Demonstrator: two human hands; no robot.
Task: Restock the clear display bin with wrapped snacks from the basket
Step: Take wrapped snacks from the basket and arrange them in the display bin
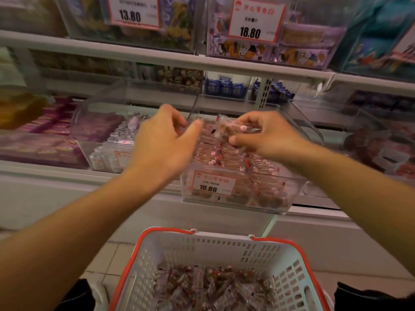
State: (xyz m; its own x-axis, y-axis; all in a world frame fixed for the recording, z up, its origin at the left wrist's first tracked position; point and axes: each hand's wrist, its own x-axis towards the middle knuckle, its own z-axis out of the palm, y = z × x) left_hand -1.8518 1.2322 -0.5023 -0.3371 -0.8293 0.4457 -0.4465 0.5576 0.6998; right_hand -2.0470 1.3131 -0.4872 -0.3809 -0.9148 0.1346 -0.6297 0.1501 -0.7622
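Nearest the camera, the white basket (pixel 224 250) with its orange rim sits low in the view, its floor covered by a loose heap of wrapped snacks (pixel 202 288) pointing every way. Above it both bare forearms reach forward over the clear display bin (pixel 269 198), which stands at the shelf edge with a 10.80 price tag (pixel 212 184) on its front wall. Inside, packed snacks (pixel 229 156) lie in rows, their long axes seemingly running left to right, though blur makes this uncertain. The right hand (pixel 267 133) pinches a small bunch of snacks (pixel 226 126) over the bin, fingers curled round it. The left hand (pixel 164 140) hovers beside that bunch, fingers loosely curved, apparently holding nothing. A neighbouring clear bin (pixel 101 131) stands just to the left; upper bins carry tags reading 13.80 (pixel 132 13) and 18.80 (pixel 253 21).
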